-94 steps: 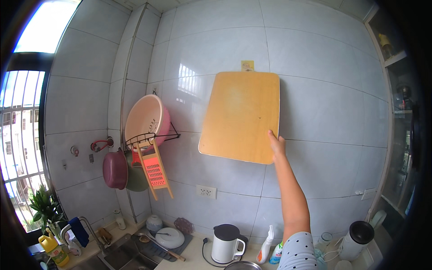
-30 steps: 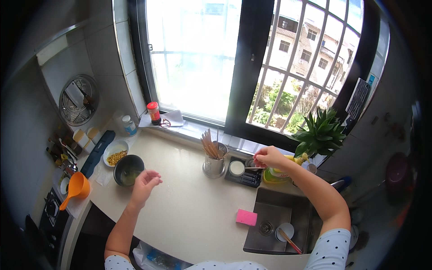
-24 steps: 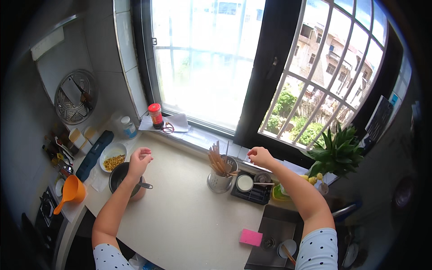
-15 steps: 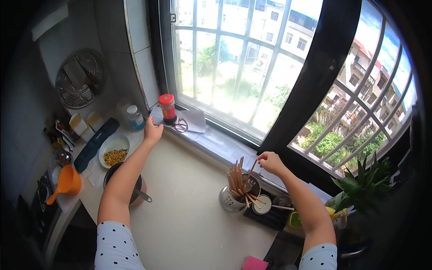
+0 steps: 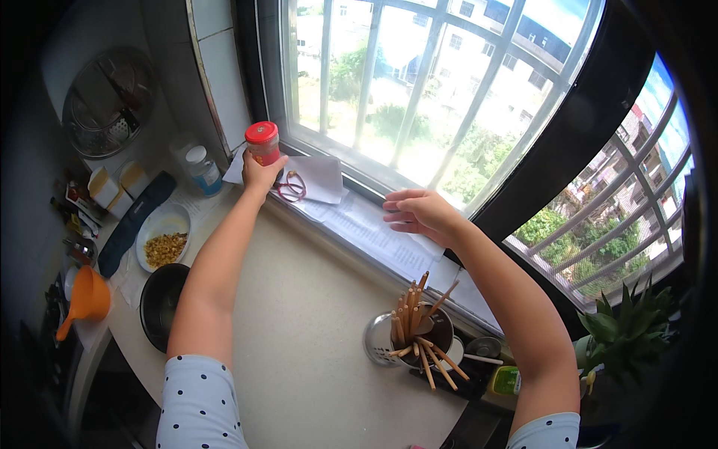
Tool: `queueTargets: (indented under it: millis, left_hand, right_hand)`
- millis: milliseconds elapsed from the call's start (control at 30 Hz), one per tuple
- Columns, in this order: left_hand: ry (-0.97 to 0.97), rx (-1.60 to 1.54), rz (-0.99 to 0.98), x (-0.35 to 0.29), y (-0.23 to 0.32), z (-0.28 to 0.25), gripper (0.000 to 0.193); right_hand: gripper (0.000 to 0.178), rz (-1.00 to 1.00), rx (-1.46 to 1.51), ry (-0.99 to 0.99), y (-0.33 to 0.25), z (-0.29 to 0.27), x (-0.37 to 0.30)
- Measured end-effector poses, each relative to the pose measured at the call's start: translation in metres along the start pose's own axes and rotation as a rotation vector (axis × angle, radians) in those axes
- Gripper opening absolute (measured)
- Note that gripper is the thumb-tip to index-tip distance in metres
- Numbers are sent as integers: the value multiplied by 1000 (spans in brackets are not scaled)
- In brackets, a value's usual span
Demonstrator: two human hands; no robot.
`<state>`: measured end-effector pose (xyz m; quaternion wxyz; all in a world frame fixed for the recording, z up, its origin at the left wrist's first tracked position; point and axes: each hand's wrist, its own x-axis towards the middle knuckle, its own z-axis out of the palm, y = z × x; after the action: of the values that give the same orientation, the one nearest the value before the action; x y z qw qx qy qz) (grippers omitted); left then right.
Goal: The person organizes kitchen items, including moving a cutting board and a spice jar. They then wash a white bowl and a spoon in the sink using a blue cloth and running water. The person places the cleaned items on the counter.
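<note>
Fingers wrapped round it, my left hand (image 5: pixel 262 175) grips a red-lidded jar (image 5: pixel 262 141) with a red label, standing on the windowsill. A loop of dark red cord (image 5: pixel 292 185) lies close by on white paper (image 5: pixel 321 176). My right hand (image 5: pixel 425 214) hovers over the sill with its fingers stretched out and nothing in them. Below it, several wooden chopsticks (image 5: pixel 409 310) stand and lean in metal holders (image 5: pixel 379 338) on the counter.
At the left are a plate with yellow crumbly food (image 5: pixel 165 249), a black pot (image 5: pixel 157 307), an orange scoop (image 5: pixel 90 293) and a blue-labelled bottle (image 5: pixel 203 170). A green plant (image 5: pixel 621 322) stands at the right. The barred window (image 5: pixel 404 82) rises behind the sill.
My left hand has reached forward and closed round the jar. The right hand has let go of a chopstick, moved up and left, and spread its fingers. The view has shifted somewhat.
</note>
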<state>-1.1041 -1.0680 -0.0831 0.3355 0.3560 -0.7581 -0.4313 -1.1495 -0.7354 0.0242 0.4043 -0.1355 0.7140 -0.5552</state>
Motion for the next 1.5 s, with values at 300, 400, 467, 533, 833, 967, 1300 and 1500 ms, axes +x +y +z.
queueTargets:
  millis: [300, 400, 467, 533, 833, 967, 1300, 1500]
  left_hand:
    - [-80, 17, 70, 23, -18, 1, 75]
    - [-112, 20, 103, 29, -23, -1, 74]
    - [-116, 29, 102, 26, -22, 3, 74]
    - [-98, 54, 100, 23, -15, 2, 74]
    - [-99, -23, 79, 17, -10, -5, 66]
    - [-107, -143, 261, 23, 2, -25, 61]
    - [47, -39, 188, 44, 25, -103, 62]
    - [4, -33, 157, 34, 6, -102, 61]
  right_hand:
    - [47, 68, -38, -95, -21, 47, 79]
    - [55, 97, 22, -86, -32, 58, 88]
    - [56, 117, 4, -77, -24, 61, 101]
    - [57, 134, -76, -92, -20, 65, 107]
    - [22, 64, -72, 106, -4, 72, 135]
    - [13, 83, -282, 204, -1, 84, 143]
    - [5, 251, -127, 276, 7, 53, 128]
    - [9, 389, -72, 237, 3, 17, 95]
